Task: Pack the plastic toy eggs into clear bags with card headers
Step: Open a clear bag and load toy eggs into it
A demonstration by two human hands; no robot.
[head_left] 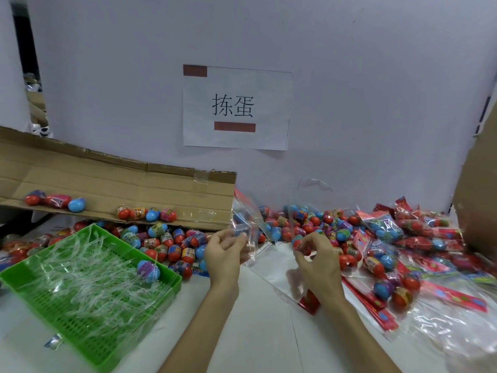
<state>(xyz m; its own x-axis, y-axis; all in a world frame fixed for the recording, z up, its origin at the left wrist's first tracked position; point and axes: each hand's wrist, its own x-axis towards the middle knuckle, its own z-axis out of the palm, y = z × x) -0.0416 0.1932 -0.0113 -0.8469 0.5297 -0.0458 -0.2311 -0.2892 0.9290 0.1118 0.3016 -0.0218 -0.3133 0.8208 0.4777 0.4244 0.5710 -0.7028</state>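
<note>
While the left hand (224, 250) pinched the mouth of a clear bag (246, 222), the right hand (316, 258) curled its fingers round an egg (298, 242) just beside it. The bag looked limp and slippery, best held at its rim.

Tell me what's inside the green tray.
The tray holds a heap of clear plastic strips and one egg near its right rim. Anything beneath the strips is hidden.

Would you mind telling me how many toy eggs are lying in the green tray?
1. A purple-and-blue egg lies by the far right corner of the green tray, on the clear plastic strips; others might be hidden beneath them.
</note>
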